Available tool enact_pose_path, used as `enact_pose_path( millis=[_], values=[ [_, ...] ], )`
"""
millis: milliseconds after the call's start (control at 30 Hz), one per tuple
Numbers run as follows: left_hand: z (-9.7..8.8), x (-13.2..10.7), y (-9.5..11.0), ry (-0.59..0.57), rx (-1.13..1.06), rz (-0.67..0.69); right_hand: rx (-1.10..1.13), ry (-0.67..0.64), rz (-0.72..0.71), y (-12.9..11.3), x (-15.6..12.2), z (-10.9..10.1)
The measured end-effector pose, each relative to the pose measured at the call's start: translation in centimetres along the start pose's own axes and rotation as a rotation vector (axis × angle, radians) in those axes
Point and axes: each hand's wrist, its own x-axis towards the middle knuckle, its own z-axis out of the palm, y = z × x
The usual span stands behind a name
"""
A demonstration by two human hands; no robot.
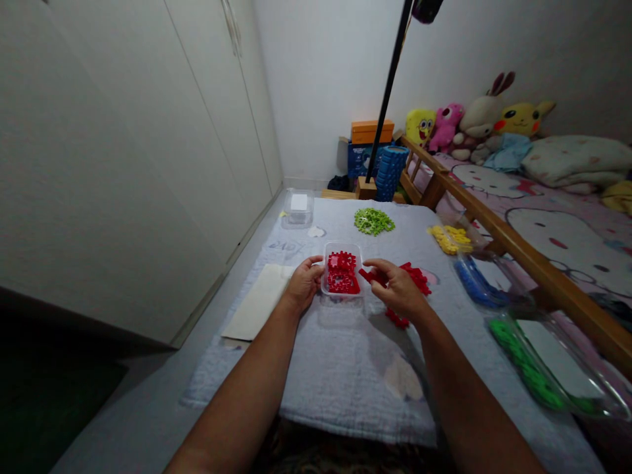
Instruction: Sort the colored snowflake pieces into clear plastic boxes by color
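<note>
A clear plastic container stands near the middle of the cloth-covered table, with several red toothed plastic pieces inside. My left hand grips its left wall, thumb and fingers at the rim. Just right of the container, my right hand pinches a red plastic piece between thumb and fingers. Beneath and beyond that hand lies a loose heap of red pieces on the cloth, partly hidden by it.
Light green pieces lie in a pile at the back. A lidded clear box sits back left, a cream sheet on the left. Along the right edge stand boxes of yellow, blue and green pieces, beside a wooden bed rail.
</note>
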Motion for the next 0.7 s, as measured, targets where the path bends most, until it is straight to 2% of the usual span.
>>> enact_pose_path(
  millis=[133,267,400,567,700],
  values=[
    [0.0,0.1,-0.1,-0.01,0.002,0.002,-0.218,-0.015,-0.032,-1.8,1.7,1.2],
    [-0.2,0.1,-0.2,-0.013,-0.001,0.004,-0.427,0.009,0.043,-2.8,2.6,2.5],
    [-0.2,0.1,-0.1,-0.008,-0.007,0.003,-0.457,0.082,0.056,-2.7,2.8,2.9],
    [-0.2,0.1,-0.1,0.0,0.001,-0.008,-0.323,0.142,0.057,-1.2,2.2,1.1],
    [-0.1,0.0,0.0,0.008,0.0,-0.01,-0.299,0.142,0.153,0.7,1.1,-1.6]
  ],
)
